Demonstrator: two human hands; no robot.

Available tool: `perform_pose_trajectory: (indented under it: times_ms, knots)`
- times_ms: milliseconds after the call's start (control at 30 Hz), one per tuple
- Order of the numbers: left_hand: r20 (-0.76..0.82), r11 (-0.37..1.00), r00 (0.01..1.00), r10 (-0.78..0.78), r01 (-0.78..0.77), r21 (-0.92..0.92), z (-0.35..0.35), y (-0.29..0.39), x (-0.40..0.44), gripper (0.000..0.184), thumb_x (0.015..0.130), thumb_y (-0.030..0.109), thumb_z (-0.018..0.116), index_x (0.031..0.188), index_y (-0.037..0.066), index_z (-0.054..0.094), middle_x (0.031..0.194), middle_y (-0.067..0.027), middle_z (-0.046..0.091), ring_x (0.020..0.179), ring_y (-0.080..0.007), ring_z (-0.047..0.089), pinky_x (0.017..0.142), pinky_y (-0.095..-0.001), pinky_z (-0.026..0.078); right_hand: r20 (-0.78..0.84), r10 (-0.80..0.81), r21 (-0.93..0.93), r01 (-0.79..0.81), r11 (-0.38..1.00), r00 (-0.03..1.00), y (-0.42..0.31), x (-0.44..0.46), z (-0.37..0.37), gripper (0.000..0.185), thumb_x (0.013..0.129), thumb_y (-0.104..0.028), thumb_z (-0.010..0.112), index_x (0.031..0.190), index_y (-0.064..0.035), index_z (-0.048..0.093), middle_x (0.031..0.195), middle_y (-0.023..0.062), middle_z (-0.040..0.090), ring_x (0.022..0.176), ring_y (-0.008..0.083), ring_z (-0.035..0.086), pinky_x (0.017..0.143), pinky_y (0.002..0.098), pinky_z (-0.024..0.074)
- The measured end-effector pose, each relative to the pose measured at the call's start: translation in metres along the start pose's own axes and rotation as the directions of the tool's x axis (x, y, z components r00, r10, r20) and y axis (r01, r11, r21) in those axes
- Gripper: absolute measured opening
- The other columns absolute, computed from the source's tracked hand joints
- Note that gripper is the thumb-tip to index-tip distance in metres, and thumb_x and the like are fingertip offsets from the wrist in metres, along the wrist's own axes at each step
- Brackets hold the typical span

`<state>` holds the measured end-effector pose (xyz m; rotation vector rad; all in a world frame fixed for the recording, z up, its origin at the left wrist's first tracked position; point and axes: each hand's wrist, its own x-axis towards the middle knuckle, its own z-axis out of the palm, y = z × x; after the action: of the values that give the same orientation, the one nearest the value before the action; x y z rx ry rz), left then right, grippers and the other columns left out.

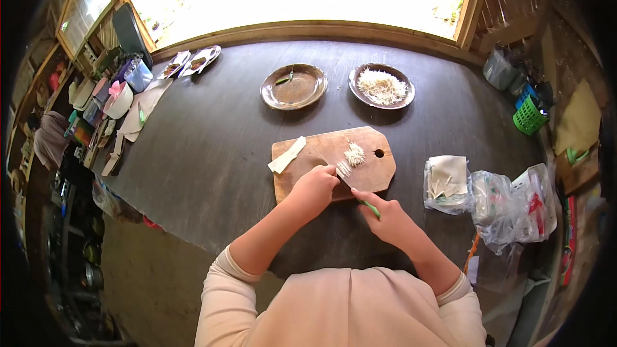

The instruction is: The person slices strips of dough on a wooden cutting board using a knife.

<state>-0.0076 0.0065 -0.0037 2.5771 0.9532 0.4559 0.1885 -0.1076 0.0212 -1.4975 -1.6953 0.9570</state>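
My right hand (384, 212) is closed around the green handle of a knife (369, 208), its blade pointing up and left onto the wooden cutting board (376, 138). On the board, my left hand (316, 186) has its fingers closed at the blade tip, pressing a pale, thinly sliced piece (344, 169); its fingers partly hide that piece. A small heap of pale shreds (354, 153) lies just beyond, near the board's hole. At the board's left end rests a flat, pale slab (288, 155).
Behind the board stand a brown plate (265, 95) with a small green-handled tool and another plate (354, 92) heaped with pale shreds. To the right are pale sheets (448, 177) on plastic and a clear plastic bag (495, 202). A green basket (529, 115) and a white bowl (119, 101) sit farther out.
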Motion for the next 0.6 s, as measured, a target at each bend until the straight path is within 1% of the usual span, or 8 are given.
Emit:
perform_pose_trajectory:
  times_ms: [133, 200, 233, 300, 433, 500, 533, 600]
  knots:
    - [-0.002, 1.0, 1.0, 0.01, -0.01, 0.005, -0.002, 0.0, 0.0, 0.012, 0.074, 0.0, 0.06, 0.082, 0.002, 0.069, 0.092, -0.013, 0.06, 0.094, -0.0332, 0.06, 0.085, -0.0407, 0.05, 0.056, 0.064, -0.029, -0.062, 0.998, 0.996, -0.005, -0.006, -0.009, 0.039, 0.096, -0.012, 0.057, 0.135, -0.0152, 0.055, 0.097, 0.0231, 0.068, 0.087, 0.0409, 0.067, 0.073, 0.0368, 0.0531]
    - [-0.001, 1.0, 1.0, 0.013, -0.013, 0.004, 0.0, -0.002, 0.0, 0.012, 0.074, 0.0, 0.06, 0.082, 0.002, 0.069, 0.092, -0.0129, 0.06, 0.094, -0.0331, 0.06, 0.085, -0.0405, 0.05, 0.118, 0.199, -0.047, -0.195, 0.98, 0.973, -0.018, -0.006, -0.011, 0.039, 0.096, -0.012, 0.057, 0.135, -0.0152, 0.055, 0.102, 0.0216, 0.069, 0.091, 0.0405, 0.067, 0.075, 0.0369, 0.0532]
    - [0.003, 1.0, 1.0, 0.021, -0.021, 0.009, 0.0, -0.002, 0.0, 0.012, 0.074, 0.0, 0.06, 0.082, 0.002, 0.069, 0.093, -0.0128, 0.061, 0.094, -0.0331, 0.06, 0.084, -0.0403, 0.051, 0.119, 0.199, -0.048, -0.195, 0.98, 0.973, -0.013, -0.004, -0.008, 0.039, 0.096, -0.012, 0.057, 0.135, -0.0152, 0.055, 0.102, 0.0216, 0.069, 0.091, 0.0405, 0.067, 0.075, 0.0369, 0.0532]
    - [0.006, 1.0, 1.0, 0.002, -0.002, 0.013, -0.002, 0.001, 0.002, 0.012, 0.074, 0.0, 0.06, 0.082, 0.002, 0.069, 0.093, -0.0127, 0.061, 0.094, -0.0329, 0.06, 0.085, -0.0402, 0.051, 0.028, 0.065, -0.028, -0.064, 0.998, 0.997, 0.0, -0.001, 0.001, 0.038, 0.096, -0.013, 0.057, 0.134, -0.0147, 0.056, 0.103, 0.0212, 0.069, 0.091, 0.0398, 0.067, 0.075, 0.0369, 0.0533]
    - [0.021, 1.0, 1.0, -0.003, 0.002, 0.03, -0.002, 0.001, 0.001, 0.012, 0.074, 0.0, 0.06, 0.083, 0.001, 0.069, 0.094, -0.012, 0.061, 0.095, -0.0325, 0.059, 0.085, -0.0404, 0.051, 0.011, 0.049, -0.009, -0.049, 0.999, 0.999, -0.001, 0.0, 0.002, 0.037, 0.096, -0.014, 0.057, 0.133, -0.0146, 0.057, 0.103, 0.0215, 0.069, 0.093, 0.0398, 0.067, 0.076, 0.037, 0.0533]
    - [0.021, 1.0, 1.0, 0.0, -0.001, 0.027, -0.003, 0.001, 0.001, 0.013, 0.074, 0.0, 0.06, 0.083, 0.001, 0.069, 0.094, -0.0118, 0.061, 0.095, -0.0325, 0.059, 0.086, -0.0405, 0.05, -0.009, -0.003, 0.009, 0.003, 1.0, 1.0, 0.002, -0.003, -0.002, 0.037, 0.096, -0.013, 0.058, 0.133, -0.0153, 0.057, 0.096, 0.0231, 0.068, 0.086, 0.0412, 0.067, 0.072, 0.0367, 0.053]
    - [0.025, 1.0, 1.0, -0.005, 0.004, 0.017, -0.002, 0.0, 0.001, 0.013, 0.074, 0.0, 0.061, 0.084, 0.001, 0.069, 0.094, -0.0116, 0.061, 0.095, -0.0324, 0.059, 0.086, -0.0406, 0.05, -0.006, -0.007, 0.003, 0.007, 1.0, 1.0, -0.003, -0.005, -0.004, 0.037, 0.096, -0.013, 0.058, 0.133, -0.0153, 0.057, 0.096, 0.0231, 0.068, 0.086, 0.0412, 0.067, 0.072, 0.0367, 0.053]
    - [0.016, 1.0, 1.0, -0.001, 0.001, 0.014, -0.001, 0.0, 0.001, 0.013, 0.075, 0.001, 0.061, 0.084, 0.002, 0.069, 0.094, -0.0116, 0.061, 0.095, -0.0326, 0.059, 0.086, -0.0408, 0.05, 0.067, 0.131, -0.088, -0.125, 0.988, 0.989, -0.017, -0.011, -0.008, 0.037, 0.096, -0.013, 0.058, 0.133, -0.0155, 0.057, 0.087, 0.0241, 0.067, 0.075, 0.0417, 0.067, 0.067, 0.0366, 0.0519]
